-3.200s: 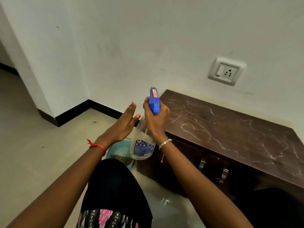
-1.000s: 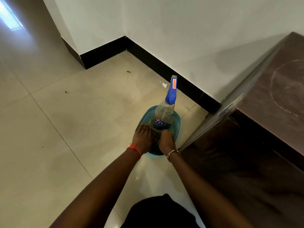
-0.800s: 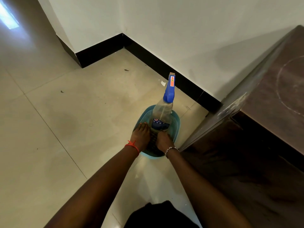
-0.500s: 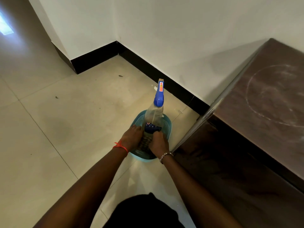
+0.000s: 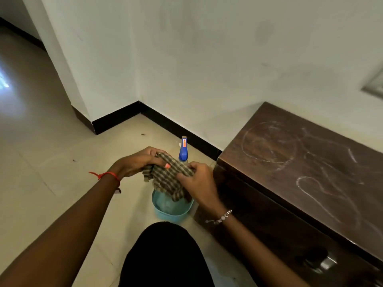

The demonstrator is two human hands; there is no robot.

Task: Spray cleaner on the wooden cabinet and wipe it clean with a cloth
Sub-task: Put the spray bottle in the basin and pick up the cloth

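Note:
A brown checked cloth (image 5: pixel 165 179) hangs above the light blue basket (image 5: pixel 172 214) on the floor. My left hand (image 5: pixel 138 162) pinches its upper left edge and my right hand (image 5: pixel 196 181) grips its right side. Behind the cloth only the blue trigger head of the spray bottle (image 5: pixel 183 150) shows; its body is hidden. The dark wooden cabinet (image 5: pixel 300 172) stands to the right, its top covered with white chalky scribbles.
A white wall with a black skirting (image 5: pixel 178 129) runs behind the basket and forms a corner at the left. Cream floor tiles (image 5: pixel 51 162) spread to the left. My dark-clothed knee (image 5: pixel 165 255) is at the bottom. A wall socket (image 5: pixel 375 85) sits above the cabinet.
The spray bottle was set down in the basket. Both hands then reached into the basket and have lifted the checked cloth out, holding it between them above the basket.

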